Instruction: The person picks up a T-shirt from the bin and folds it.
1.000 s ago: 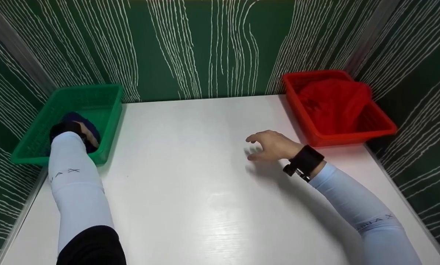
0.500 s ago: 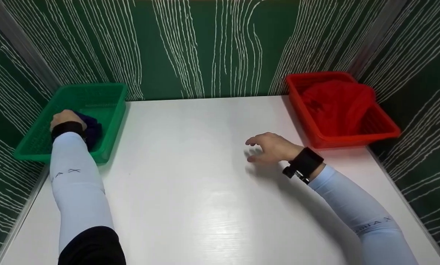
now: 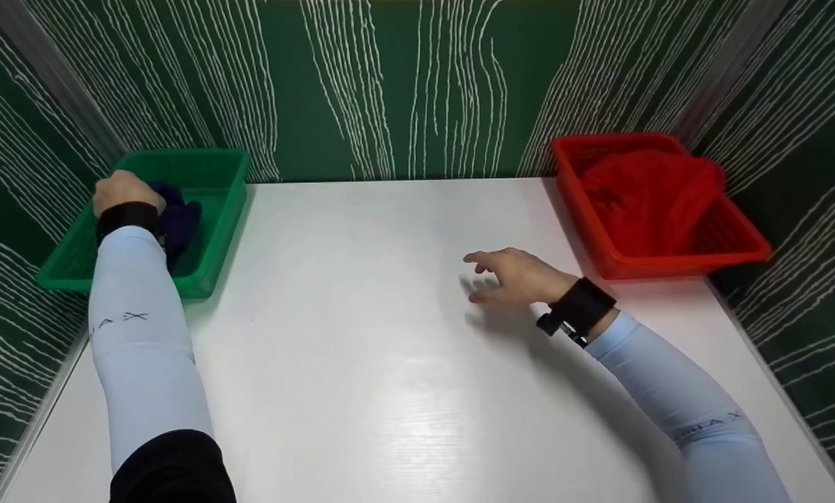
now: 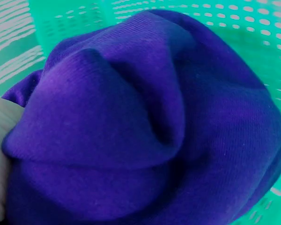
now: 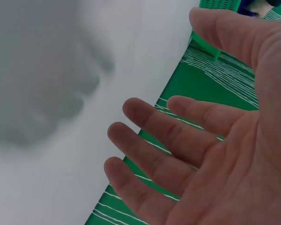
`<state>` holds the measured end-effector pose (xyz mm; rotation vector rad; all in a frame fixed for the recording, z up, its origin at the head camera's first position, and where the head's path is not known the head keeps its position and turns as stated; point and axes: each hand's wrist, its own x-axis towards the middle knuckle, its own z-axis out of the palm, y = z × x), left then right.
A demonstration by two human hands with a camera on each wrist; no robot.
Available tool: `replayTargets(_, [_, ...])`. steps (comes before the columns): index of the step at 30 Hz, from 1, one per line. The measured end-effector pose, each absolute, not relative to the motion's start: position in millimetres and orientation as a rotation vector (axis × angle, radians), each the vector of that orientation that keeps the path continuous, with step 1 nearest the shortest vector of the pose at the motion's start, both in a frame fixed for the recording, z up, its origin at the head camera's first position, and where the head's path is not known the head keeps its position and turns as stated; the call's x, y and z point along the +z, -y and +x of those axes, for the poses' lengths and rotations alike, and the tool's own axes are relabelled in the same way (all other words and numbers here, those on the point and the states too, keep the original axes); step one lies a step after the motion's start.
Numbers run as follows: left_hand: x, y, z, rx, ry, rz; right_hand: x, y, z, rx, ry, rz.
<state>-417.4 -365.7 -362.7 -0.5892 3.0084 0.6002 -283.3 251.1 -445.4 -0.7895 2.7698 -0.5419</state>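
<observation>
Over the green basket (image 3: 232,209) at the left, my left hand (image 3: 125,194) grips a bunched purple cloth (image 3: 178,220); its fingertips are hidden in the head view. In the left wrist view the purple cloth (image 4: 103,117) fills most of the picture in soft folds, with a strip of the left hand (image 4: 2,159) at the left edge. My right hand (image 3: 522,276) hovers above the white table, left of the red basket. The right wrist view shows the right hand (image 5: 215,140) with loosely spread fingers and a bare palm.
A red basket (image 3: 616,267) at the back right holds a crumpled red cloth (image 3: 658,195). The white table (image 3: 361,314) lies between the two baskets. Green walls (image 3: 452,91) with white wavy lines stand at the back and both sides.
My left hand has risen and moved toward the back of the green basket with the purple cloth. The right hand has stayed in nearly the same place. The head view has shifted slightly.
</observation>
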Motion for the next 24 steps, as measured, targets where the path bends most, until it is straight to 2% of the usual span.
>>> replayTargets(12, [-301,325,-426,0.609,-3.197,-0.507,-442,-248,-286,-0.552,-2.794,-0.863])
replayTargets(24, [-254,263,-413,0.715,-3.402,-0.287,-442,-239,-289,-0.577,-2.781,-0.936])
